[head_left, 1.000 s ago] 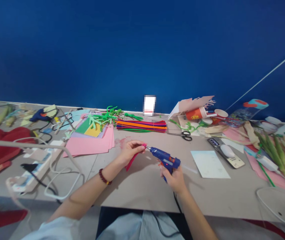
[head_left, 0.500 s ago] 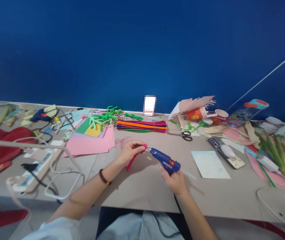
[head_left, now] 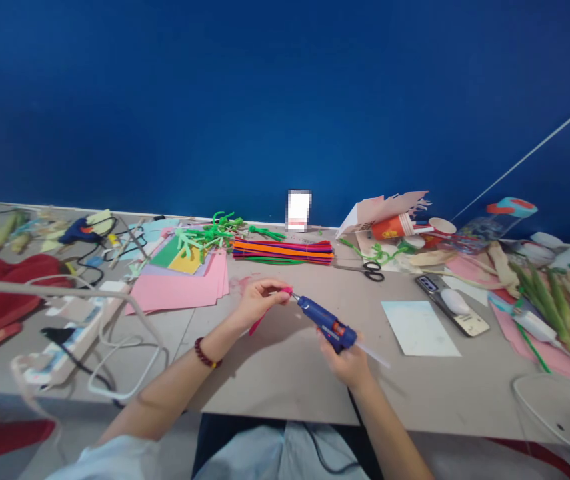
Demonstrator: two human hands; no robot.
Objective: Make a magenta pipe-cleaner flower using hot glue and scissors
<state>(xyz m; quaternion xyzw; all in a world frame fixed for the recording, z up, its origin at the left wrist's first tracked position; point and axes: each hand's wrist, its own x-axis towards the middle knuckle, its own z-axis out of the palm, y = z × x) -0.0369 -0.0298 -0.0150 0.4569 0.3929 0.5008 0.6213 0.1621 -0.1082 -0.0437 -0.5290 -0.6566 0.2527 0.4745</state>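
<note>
the glue gun (head_left: 323,319) looks plastic, its nozzle (head_left: 296,298) metal

The glue gun (head_left: 321,316) is blue and orange, the strip (head_left: 287,291) bright pink.

Here's the glue gun (head_left: 323,319), dark blue with orange showing at its rear, held slantwise, nozzle pointing forward and left, a translucent glue stick (head_left: 375,356) jutting out the back. Right at that metal tip, the bright pink strip (head_left: 288,291), pinched near one end, tail slanting down leftward.
</note>
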